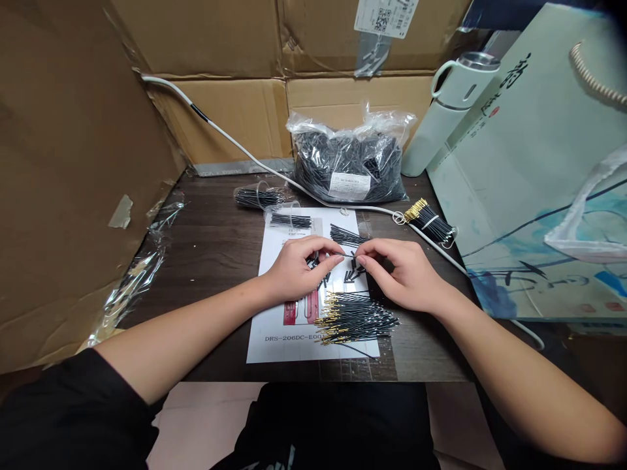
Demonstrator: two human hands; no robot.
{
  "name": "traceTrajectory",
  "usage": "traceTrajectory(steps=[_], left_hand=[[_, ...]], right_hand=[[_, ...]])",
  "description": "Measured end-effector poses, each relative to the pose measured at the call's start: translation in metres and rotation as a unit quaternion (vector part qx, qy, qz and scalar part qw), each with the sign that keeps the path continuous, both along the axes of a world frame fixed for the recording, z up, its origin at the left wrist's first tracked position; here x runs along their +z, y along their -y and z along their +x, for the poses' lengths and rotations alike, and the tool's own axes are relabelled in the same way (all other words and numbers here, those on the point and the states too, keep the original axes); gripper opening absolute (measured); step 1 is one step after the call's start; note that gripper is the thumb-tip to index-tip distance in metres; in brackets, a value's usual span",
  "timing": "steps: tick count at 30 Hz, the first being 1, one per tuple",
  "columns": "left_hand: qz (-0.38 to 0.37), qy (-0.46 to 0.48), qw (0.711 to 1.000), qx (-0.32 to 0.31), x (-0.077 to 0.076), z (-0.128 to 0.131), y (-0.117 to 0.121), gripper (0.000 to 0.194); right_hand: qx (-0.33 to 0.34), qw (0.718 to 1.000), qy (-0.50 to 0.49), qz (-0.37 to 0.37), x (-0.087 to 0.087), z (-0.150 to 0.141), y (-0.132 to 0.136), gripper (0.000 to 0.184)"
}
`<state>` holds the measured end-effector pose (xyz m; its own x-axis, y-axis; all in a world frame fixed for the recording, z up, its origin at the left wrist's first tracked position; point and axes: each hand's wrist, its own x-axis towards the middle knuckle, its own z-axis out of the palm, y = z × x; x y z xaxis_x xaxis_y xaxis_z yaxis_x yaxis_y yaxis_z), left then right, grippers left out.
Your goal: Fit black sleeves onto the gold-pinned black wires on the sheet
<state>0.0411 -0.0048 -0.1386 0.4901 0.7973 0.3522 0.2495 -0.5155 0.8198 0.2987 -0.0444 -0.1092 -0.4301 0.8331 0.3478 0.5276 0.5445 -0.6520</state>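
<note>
My left hand [300, 266] and my right hand [399, 271] meet over a white printed sheet [274, 339] on a dark wooden table [215, 241]. Both hands pinch the ends of one thin black wire [349, 255] stretched between their fingertips. Short black sleeve pieces [351, 274] lie scattered under the fingers. A loose pile of black wires with gold tips [353, 318] rests on the sheet just below my right hand. Small bunches of black wires [343, 234] lie at the sheet's top.
A clear plastic bag of black wires [349, 163] stands at the back. A tied gold-tipped bundle [431, 222] lies right of the sheet. A white cable [230, 140] crosses the table. Cardboard boxes [73, 163] wall the left and back; a pale flask [453, 111] and paper bag [533, 196] stand right.
</note>
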Motion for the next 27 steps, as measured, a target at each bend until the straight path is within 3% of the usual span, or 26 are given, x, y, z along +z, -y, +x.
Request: traceTrajectory(steps=[27], left_hand=[[-0.001,0.002,1.0,0.0,-0.0006,-0.0001,0.0007,0.011]], right_hand=[[0.001,1.0,0.001,-0.009,-0.0002,0.0001,0.0001,0.015]])
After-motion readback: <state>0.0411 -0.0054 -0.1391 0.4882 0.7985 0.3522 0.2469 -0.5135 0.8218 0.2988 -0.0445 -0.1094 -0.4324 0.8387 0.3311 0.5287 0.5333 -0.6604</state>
